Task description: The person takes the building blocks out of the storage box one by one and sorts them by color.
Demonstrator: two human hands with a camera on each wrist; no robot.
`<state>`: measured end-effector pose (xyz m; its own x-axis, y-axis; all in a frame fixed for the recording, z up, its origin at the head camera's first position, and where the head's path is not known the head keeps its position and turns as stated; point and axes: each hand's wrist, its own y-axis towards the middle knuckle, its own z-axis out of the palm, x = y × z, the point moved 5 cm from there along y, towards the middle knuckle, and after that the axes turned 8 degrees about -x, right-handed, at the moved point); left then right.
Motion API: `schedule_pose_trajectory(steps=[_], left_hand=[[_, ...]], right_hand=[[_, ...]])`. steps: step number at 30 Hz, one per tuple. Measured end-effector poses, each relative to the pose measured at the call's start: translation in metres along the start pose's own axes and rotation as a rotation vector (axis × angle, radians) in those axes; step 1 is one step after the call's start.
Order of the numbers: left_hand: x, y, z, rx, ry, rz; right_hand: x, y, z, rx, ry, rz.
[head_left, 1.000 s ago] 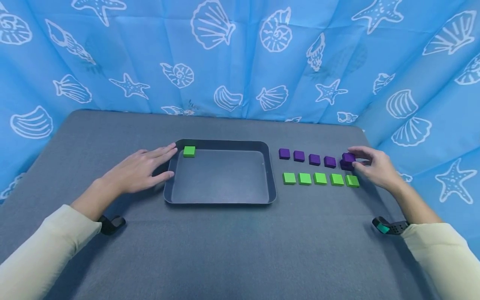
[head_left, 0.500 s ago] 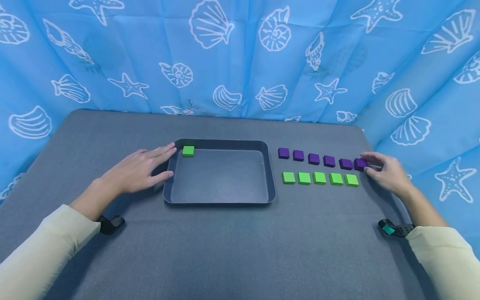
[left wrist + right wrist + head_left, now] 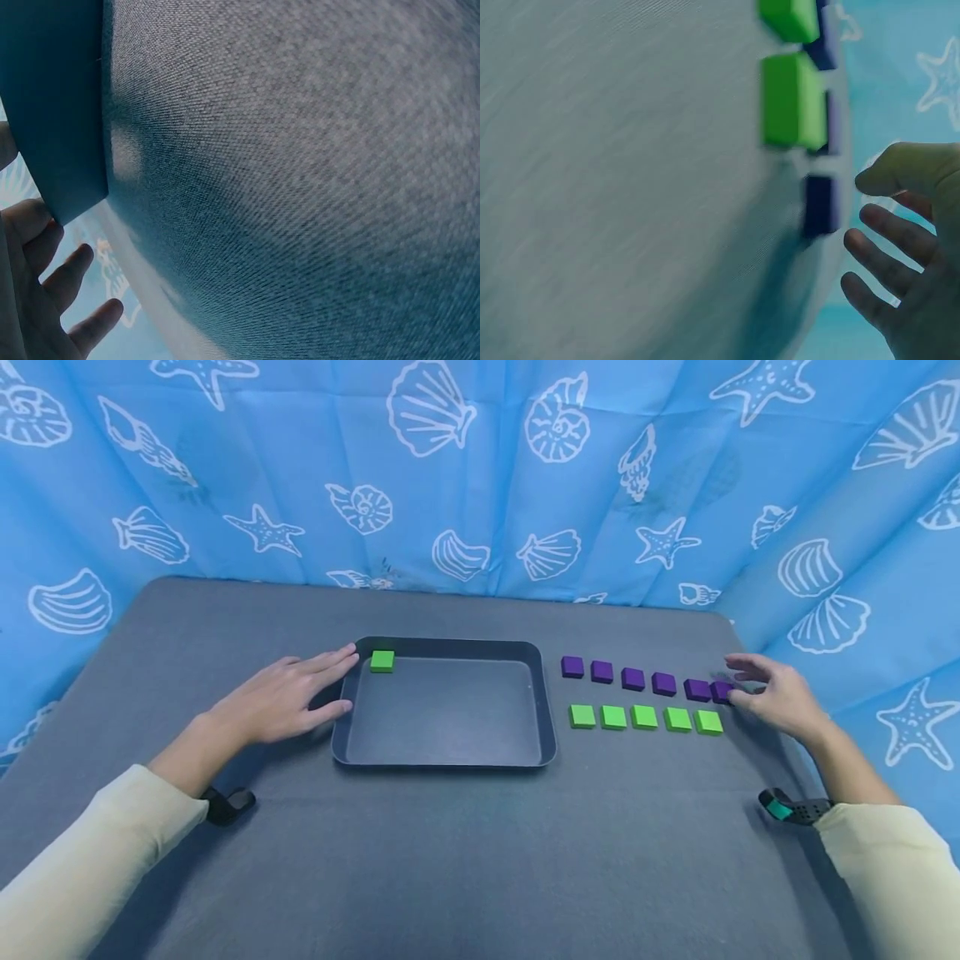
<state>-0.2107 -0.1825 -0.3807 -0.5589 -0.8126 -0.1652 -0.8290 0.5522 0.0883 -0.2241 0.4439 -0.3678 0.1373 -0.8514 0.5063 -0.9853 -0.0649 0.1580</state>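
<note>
My left hand (image 3: 288, 697) lies with its fingers spread along the left rim of a dark grey baking tray (image 3: 442, 767). In the left wrist view, the fingers (image 3: 64, 281) reach the tray's outer wall (image 3: 52, 97). Inside the tray's far left corner sits one green block (image 3: 382, 661). My right hand (image 3: 772, 693) is at the right end of a row of purple blocks, thumb and fingers parted around the end purple block (image 3: 721, 692). The right wrist view shows that purple block (image 3: 821, 205) on the table, with the fingers apart from it.
Several purple blocks (image 3: 632, 679) form a row right of the tray. In front of them runs a row of several green blocks (image 3: 644, 717). The grey cloth-covered table (image 3: 480, 860) backs onto a blue shell-patterned curtain (image 3: 480, 468).
My right hand has moved right, set the purple block down at the row's right end, and loosened its fingers from it. The left hand has stayed on the tray.
</note>
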Motion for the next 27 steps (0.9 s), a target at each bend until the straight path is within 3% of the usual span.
schedule_pose_trajectory(steps=[6, 12, 21, 27], left_hand=[[0.001, -0.001, 0.001, 0.001, 0.000, 0.000], [0.001, 0.000, 0.000, 0.000, 0.000, 0.006], [0.000, 0.000, -0.002, 0.010, 0.006, 0.007], [-0.001, -0.001, -0.004, 0.007, 0.002, 0.010]], right_hand=[[0.046, 0.023, -0.001, -0.033, 0.079, -0.014], [0.109, 0.045, 0.022, 0.015, 0.232, -0.092], [0.204, 0.074, 0.068, 0.144, 0.257, -0.242], [0.261, 0.080, 0.097, 0.232, 0.220, -0.352]])
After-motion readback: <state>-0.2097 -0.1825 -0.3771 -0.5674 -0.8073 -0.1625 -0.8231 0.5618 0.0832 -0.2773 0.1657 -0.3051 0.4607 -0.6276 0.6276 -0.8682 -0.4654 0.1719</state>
